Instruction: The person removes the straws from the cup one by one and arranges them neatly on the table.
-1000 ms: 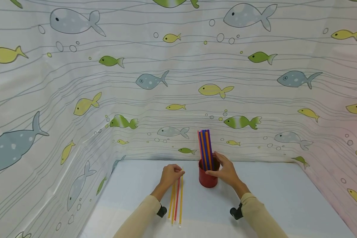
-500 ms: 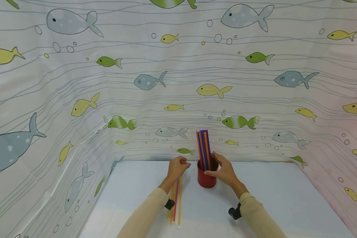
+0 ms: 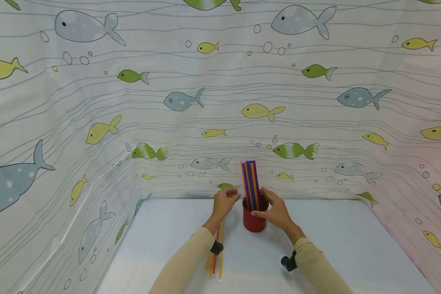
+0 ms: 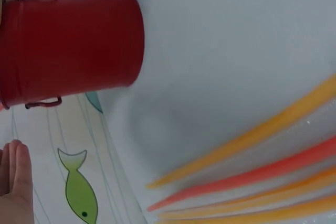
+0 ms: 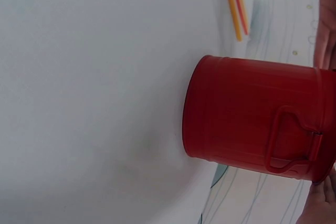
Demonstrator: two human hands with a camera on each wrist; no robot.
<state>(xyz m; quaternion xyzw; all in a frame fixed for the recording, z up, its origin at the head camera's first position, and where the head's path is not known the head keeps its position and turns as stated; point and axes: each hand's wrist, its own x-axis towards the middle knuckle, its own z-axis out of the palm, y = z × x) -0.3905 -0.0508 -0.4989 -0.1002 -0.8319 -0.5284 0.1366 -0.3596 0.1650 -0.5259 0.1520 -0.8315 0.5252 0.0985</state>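
A red metal pot [image 3: 255,221] with small side handles stands upright near the back of the white table, holding a leaning bundle of blue, orange, purple and pink sticks [image 3: 251,183]. My right hand [image 3: 278,210] rests at the pot's right rim, thumb in front and fingers behind, touching the rim by the sticks. To the left of the pot my left hand [image 3: 224,202] hovers with fingers loosely extended and nothing in them. Beneath the left forearm several yellow and red straws [image 3: 221,261] lie side by side; the left wrist view shows their far ends close to the pot [image 4: 73,45].
A white table [image 3: 338,245] spans the front. Behind and on both sides hangs a pale sheet [image 3: 191,122] printed with fish and wavy lines, meeting the table's back edge just behind the pot.
My left hand has moved from the straws' far ends rightward and up, closer to the pot. The right hand stays at the rim, and the view has shifted slightly.
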